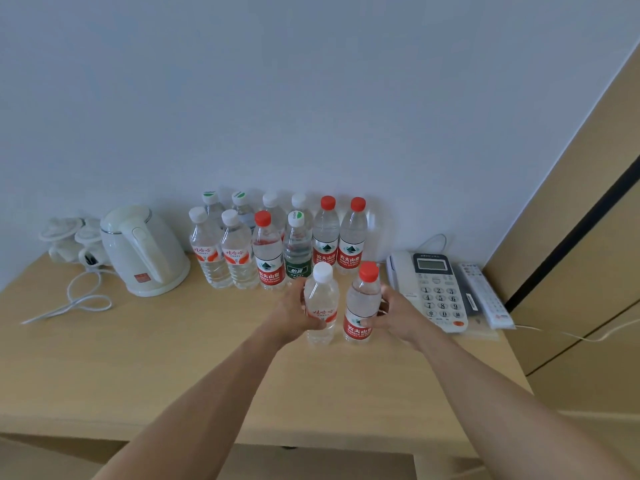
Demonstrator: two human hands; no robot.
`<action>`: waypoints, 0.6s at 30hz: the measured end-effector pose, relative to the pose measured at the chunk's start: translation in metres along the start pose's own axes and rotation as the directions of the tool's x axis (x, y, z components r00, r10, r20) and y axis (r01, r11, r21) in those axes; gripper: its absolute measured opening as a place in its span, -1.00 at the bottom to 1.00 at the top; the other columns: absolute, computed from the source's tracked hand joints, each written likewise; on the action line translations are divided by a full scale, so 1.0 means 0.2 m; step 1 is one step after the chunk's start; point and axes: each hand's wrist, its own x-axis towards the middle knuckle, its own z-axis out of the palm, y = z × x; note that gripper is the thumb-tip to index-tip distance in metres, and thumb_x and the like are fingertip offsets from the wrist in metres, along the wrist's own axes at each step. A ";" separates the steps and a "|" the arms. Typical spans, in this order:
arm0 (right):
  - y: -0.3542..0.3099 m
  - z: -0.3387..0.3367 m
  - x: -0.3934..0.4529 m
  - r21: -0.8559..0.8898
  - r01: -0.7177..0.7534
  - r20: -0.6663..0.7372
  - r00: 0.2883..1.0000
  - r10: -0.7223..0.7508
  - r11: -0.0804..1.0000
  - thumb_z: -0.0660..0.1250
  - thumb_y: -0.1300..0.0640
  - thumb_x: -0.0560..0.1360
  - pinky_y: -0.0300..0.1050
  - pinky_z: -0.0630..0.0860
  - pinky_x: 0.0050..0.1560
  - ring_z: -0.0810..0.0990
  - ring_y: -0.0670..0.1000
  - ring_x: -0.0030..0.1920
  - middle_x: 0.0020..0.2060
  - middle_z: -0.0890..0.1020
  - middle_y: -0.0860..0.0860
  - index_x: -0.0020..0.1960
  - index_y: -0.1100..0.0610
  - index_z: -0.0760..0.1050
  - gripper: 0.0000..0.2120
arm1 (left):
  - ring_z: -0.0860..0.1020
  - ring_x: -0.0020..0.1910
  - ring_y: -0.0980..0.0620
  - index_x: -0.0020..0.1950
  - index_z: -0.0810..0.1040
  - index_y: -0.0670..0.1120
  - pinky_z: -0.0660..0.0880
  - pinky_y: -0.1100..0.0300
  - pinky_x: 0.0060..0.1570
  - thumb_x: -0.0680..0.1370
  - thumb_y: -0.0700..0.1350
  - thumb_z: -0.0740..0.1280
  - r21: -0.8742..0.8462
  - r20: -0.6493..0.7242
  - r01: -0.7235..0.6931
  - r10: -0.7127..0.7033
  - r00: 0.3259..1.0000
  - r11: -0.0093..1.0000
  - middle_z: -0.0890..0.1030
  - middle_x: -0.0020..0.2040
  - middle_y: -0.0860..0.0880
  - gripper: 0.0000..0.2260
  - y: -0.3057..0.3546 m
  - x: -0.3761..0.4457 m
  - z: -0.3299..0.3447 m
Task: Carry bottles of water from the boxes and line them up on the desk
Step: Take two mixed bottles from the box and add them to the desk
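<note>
Head view: bottles already stand in two rows against the wall at the back of the desk [145,358], between kettle [143,251] and telephone [434,289]. The left hand [294,315] grips a white-capped bottle [320,306], the right hand [394,315] a red-capped bottle [362,304]; both stand upright, side by side, in front of the rows. Judging by this, most of the lining-up looks done; no boxes are in view, so what remains cannot be told.

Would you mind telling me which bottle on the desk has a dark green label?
The bottle in the front row, between two red-capped ones. Its label is dark green; every other label visible is red or orange.
</note>
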 end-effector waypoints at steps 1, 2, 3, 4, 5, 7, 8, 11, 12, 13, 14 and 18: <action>-0.01 0.00 -0.01 -0.022 -0.002 -0.009 1.000 0.002 1.000 0.59 0.29 0.31 -0.14 0.49 0.18 0.53 -0.07 0.28 0.19 0.61 -0.10 0.30 -0.11 0.41 -0.31 | 0.53 0.25 -0.01 0.37 0.40 -0.06 0.51 -0.02 0.27 0.30 -0.26 0.62 0.054 0.021 -0.010 0.008 1.000 0.999 0.56 0.22 0.03 -0.29 0.01 0.00 -0.01; -0.02 0.00 -0.02 -0.033 0.002 -0.017 1.000 -0.003 0.999 0.59 0.29 0.31 -0.18 0.49 0.14 0.53 -0.07 0.28 0.19 0.60 -0.11 0.30 -0.09 0.41 -0.32 | 0.52 0.23 0.04 0.39 0.39 -0.02 0.49 0.04 0.24 0.31 -0.18 0.63 0.112 0.039 -0.024 0.019 0.999 0.993 0.55 0.22 0.09 -0.28 0.02 0.00 -0.03; -0.03 0.00 -0.02 -0.040 0.015 -0.028 0.999 -0.016 0.999 0.59 0.29 0.31 -0.18 0.50 0.13 0.54 -0.06 0.28 0.19 0.60 -0.11 0.32 -0.07 0.40 -0.31 | 0.50 0.19 0.12 0.39 0.38 0.04 0.47 0.13 0.19 0.31 -0.09 0.64 0.170 0.047 -0.048 0.040 0.998 0.984 0.53 0.19 0.17 -0.27 0.04 -0.01 -0.05; -0.04 0.00 -0.03 -0.048 0.035 -0.048 0.998 -0.038 0.998 0.59 0.28 0.31 -0.15 0.51 0.16 0.54 -0.05 0.28 0.20 0.60 -0.10 0.34 -0.06 0.39 -0.30 | 0.48 0.15 0.21 0.40 0.37 0.11 0.43 0.21 0.13 0.31 0.00 0.63 0.228 0.043 -0.084 0.076 0.996 0.970 0.50 0.16 0.26 -0.27 0.07 -0.02 -0.09; -0.06 0.00 -0.03 -0.061 0.064 -0.073 0.995 -0.068 0.996 0.59 0.27 0.31 -0.09 0.52 0.19 0.55 -0.03 0.28 0.21 0.60 -0.08 0.35 -0.06 0.39 -0.29 | 0.47 0.13 0.26 0.39 0.37 0.16 0.41 0.25 0.09 0.31 0.06 0.62 0.284 0.028 -0.127 0.124 0.992 0.950 0.48 0.16 0.30 -0.28 0.11 -0.03 -0.12; -0.12 0.00 -0.04 -0.121 0.132 -0.112 0.983 -0.146 0.984 0.60 0.21 0.30 0.00 0.53 0.23 0.58 -0.02 0.23 0.19 0.62 -0.06 0.35 -0.11 0.41 -0.30 | 0.49 0.13 0.22 0.41 0.43 0.14 0.44 0.25 0.10 0.33 0.10 0.60 0.394 -0.013 -0.217 0.241 0.970 0.893 0.51 0.18 0.24 -0.31 0.20 -0.04 -0.19; -0.15 0.00 -0.05 -0.171 0.159 -0.128 0.975 -0.182 0.972 0.61 0.18 0.30 0.00 0.53 0.23 0.59 -0.02 0.21 0.17 0.63 -0.07 0.33 -0.14 0.42 -0.31 | 0.52 0.10 0.18 0.40 0.47 0.13 0.46 0.27 0.06 0.35 0.10 0.59 0.454 -0.016 -0.255 0.294 0.956 0.854 0.54 0.15 0.20 -0.35 0.25 -0.04 -0.23; -0.22 0.00 -0.06 -0.343 0.189 -0.176 0.949 -0.261 0.920 0.61 0.12 0.27 -0.15 0.50 0.13 0.59 -0.08 0.12 0.09 0.63 -0.12 0.25 -0.16 0.45 -0.37 | 0.53 -0.13 0.18 0.27 0.59 0.09 0.35 0.37 -0.22 0.39 0.11 0.57 0.616 0.052 -0.311 0.356 0.933 0.724 0.56 -0.08 0.16 -0.52 0.41 -0.01 -0.27; -0.23 0.00 -0.07 -0.370 0.189 -0.188 0.943 -0.273 0.909 0.62 0.11 0.27 -0.19 0.49 0.09 0.59 -0.10 0.10 0.07 0.63 -0.14 0.25 -0.15 0.46 -0.38 | 0.52 -0.17 0.18 0.23 0.61 0.08 0.35 0.34 -0.23 0.40 0.10 0.57 0.667 0.087 -0.320 0.357 0.930 0.673 0.57 -0.10 0.15 -0.57 0.44 0.00 -0.26; -0.24 0.01 -0.07 -0.385 0.191 -0.198 0.938 -0.283 0.903 0.62 0.10 0.26 -0.21 0.47 0.07 0.58 -0.12 0.08 0.05 0.63 -0.16 0.25 -0.14 0.45 -0.37 | 0.54 -0.15 0.14 0.20 0.63 0.06 0.38 0.30 -0.21 0.41 0.09 0.56 0.713 0.119 -0.329 0.356 0.927 0.619 0.61 -0.09 0.12 -0.61 0.47 0.02 -0.25; -0.24 0.01 -0.08 -0.397 0.195 -0.206 0.933 -0.294 0.897 0.63 0.10 0.25 -0.23 0.47 0.04 0.58 -0.13 0.06 0.03 0.63 -0.17 0.24 -0.15 0.44 -0.36 | 0.58 -0.10 0.09 0.18 0.63 0.04 0.40 0.26 -0.16 0.42 0.06 0.56 0.749 0.142 -0.332 0.352 0.925 0.573 0.64 -0.06 0.08 -0.63 0.48 0.03 -0.23; -0.23 0.02 -0.10 -0.441 0.199 -0.230 0.918 -0.324 0.875 0.63 0.06 0.24 -0.35 0.39 -0.08 0.53 -0.23 -0.01 -0.02 0.62 -0.18 0.20 -0.25 0.38 -0.35 | 0.63 0.01 -0.03 0.21 0.64 -0.02 0.49 0.15 -0.10 0.43 -0.02 0.56 0.782 0.150 -0.323 0.342 0.928 0.533 0.69 0.03 -0.01 -0.63 0.49 0.10 -0.21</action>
